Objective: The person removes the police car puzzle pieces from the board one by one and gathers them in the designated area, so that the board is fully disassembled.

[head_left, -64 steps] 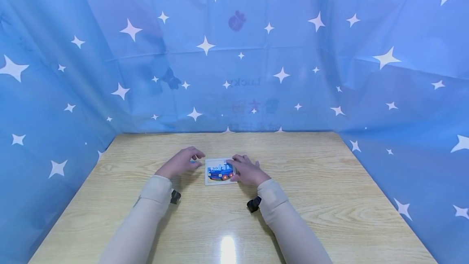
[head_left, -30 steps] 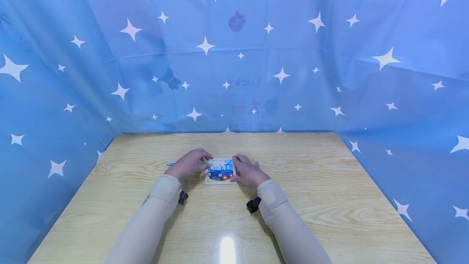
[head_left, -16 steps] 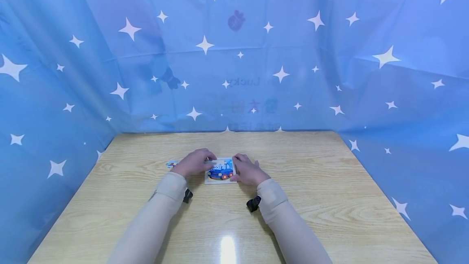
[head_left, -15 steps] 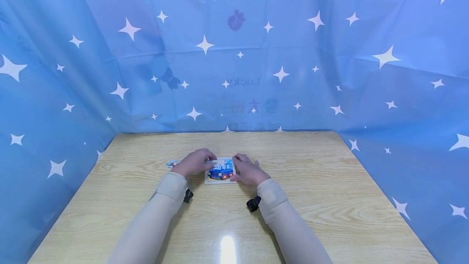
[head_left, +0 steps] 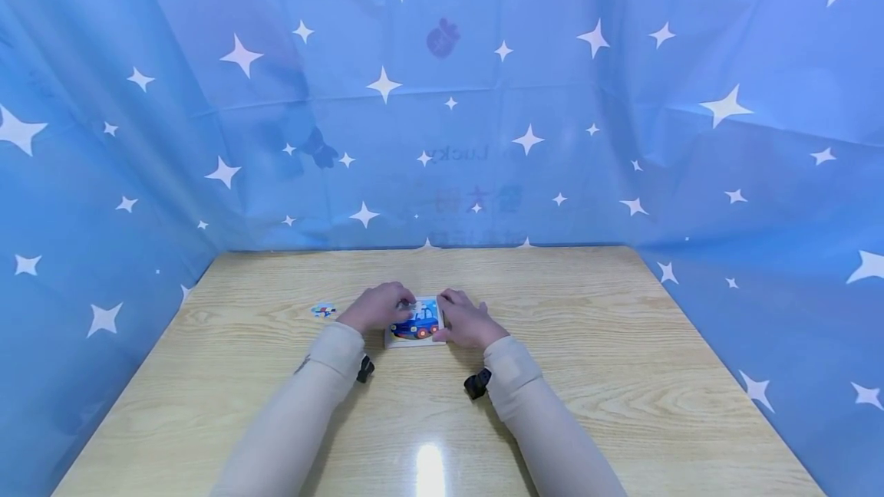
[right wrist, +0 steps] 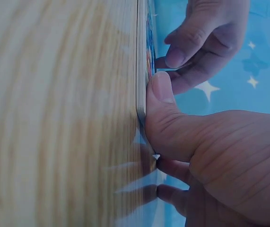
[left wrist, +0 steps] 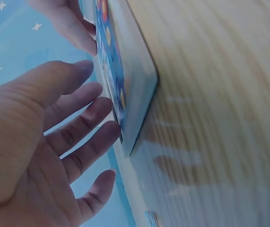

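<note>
A picture puzzle board (head_left: 423, 324) showing a blue car with red wheels lies flat on the wooden table. My right hand (head_left: 468, 322) holds it at the right side; the right wrist view has the thumb (right wrist: 161, 101) pressed against the pale edge. Over the board's left part is my left hand (head_left: 380, 307), with fingertips right at the picture. The left wrist view shows its fingers (left wrist: 90, 111) loosely bent and spread, with nothing visible gripped between thumb and fingers. A small blue puzzle piece (head_left: 323, 310) with red and yellow print lies left of the left hand.
The pale wooden table (head_left: 587, 397) reaches back to a blue curtain (head_left: 552, 67) with white stars, which also hangs along both sides. A black wrist camera (head_left: 478, 384) sits beneath the right sleeve cuff. A bright light reflection marks the table's front middle.
My left hand has moved right, from beside the board to over its left part, uncovering the loose puzzle piece. The right hand has stayed at the board's right side, its forefinger drawn back to the edge.
</note>
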